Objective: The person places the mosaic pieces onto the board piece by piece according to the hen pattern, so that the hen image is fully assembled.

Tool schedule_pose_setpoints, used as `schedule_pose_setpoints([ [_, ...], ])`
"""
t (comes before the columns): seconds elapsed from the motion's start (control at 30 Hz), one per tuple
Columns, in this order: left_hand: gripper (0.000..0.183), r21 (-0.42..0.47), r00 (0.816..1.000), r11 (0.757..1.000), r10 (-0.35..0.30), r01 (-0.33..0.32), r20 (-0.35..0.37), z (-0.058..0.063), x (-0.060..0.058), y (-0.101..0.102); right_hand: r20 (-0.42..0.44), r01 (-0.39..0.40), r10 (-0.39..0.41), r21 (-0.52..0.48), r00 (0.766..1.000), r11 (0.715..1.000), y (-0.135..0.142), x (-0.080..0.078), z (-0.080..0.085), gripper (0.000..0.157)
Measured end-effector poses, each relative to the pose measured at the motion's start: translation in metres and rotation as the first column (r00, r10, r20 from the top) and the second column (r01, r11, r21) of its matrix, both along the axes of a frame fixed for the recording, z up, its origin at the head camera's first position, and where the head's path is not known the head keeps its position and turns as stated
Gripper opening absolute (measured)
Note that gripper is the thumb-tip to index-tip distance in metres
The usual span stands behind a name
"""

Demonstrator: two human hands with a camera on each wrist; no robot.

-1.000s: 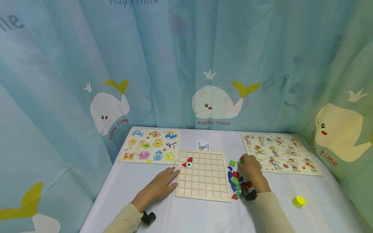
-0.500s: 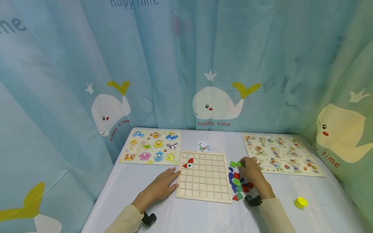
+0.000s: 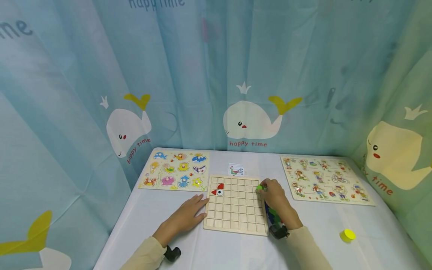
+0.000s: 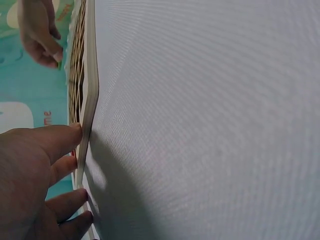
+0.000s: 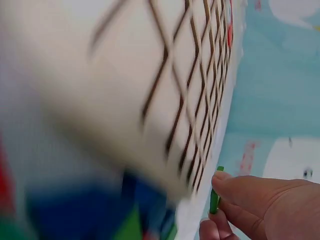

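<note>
A pale wooden grid board lies mid-table. In its upper left cells sit a red quarter-round piece, a red triangle and a white tile with an eye dot. My left hand rests with relaxed fingers at the board's left edge; the left wrist view shows its fingertips right at that edge. Over the board's right edge, my right hand pinches a green tile between thumb and fingers. Blue and green loose pieces lie partly hidden beneath that hand.
Behind the board lies a small pattern card. A sea-animal puzzle board is at back left, and a puzzle board with children figures at back right. A yellow round piece stands at the right.
My right hand has lifted a green tile from the loose pieces and carried it left to the board's right edge. The left hand has stayed in place.
</note>
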State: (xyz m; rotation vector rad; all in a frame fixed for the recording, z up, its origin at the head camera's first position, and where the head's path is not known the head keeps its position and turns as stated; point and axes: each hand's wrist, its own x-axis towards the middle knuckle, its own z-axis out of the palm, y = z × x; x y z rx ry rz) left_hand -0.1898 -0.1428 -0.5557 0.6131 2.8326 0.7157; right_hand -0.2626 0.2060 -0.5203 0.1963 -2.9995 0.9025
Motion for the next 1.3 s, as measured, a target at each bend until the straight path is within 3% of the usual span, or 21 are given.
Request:
schedule_pose_setpoints([
  [0.2, 0.057, -0.004, 1.0, 1.0, -0.002, 0.002, 0.003, 0.0, 0.0, 0.0, -0.027, -0.12, 0.12, -0.003, 0.992, 0.993, -0.047, 0.006, -0.008, 0.022],
  [0.4, 0.057, 0.0, 1.0, 1.0, 0.003, -0.003, 0.012, 0.005, 0.002, 0.001, -0.007, -0.178, 0.178, -0.012, 0.984, 0.984, -0.089, 0.017, -0.009, 0.025],
  [0.57, 0.057, -0.004, 1.0, 1.0, -0.001, 0.001, 0.005, 0.004, 0.001, 0.001, -0.083, -0.262, 0.263, 0.029, 0.961, 0.965, -0.109, 0.021, -0.013, 0.018],
  [0.8, 0.057, -0.011, 1.0, 1.0, -0.004, 0.004, 0.001, 0.004, 0.002, 0.0, -0.164, -0.333, 0.342, 0.081, 0.925, 0.939, -0.121, 0.025, -0.019, 0.01],
  [1.07, 0.057, -0.012, 1.0, 1.0, -0.005, 0.005, 0.0, 0.008, 0.002, 0.001, -0.131, -0.326, 0.333, 0.074, 0.934, 0.943, -0.124, 0.028, -0.016, 0.01],
  [1.3, 0.057, -0.015, 1.0, 1.0, -0.005, 0.005, -0.004, 0.006, 0.001, 0.0, -0.133, -0.365, 0.372, 0.075, 0.919, 0.928, -0.119, 0.032, -0.012, 0.008],
])
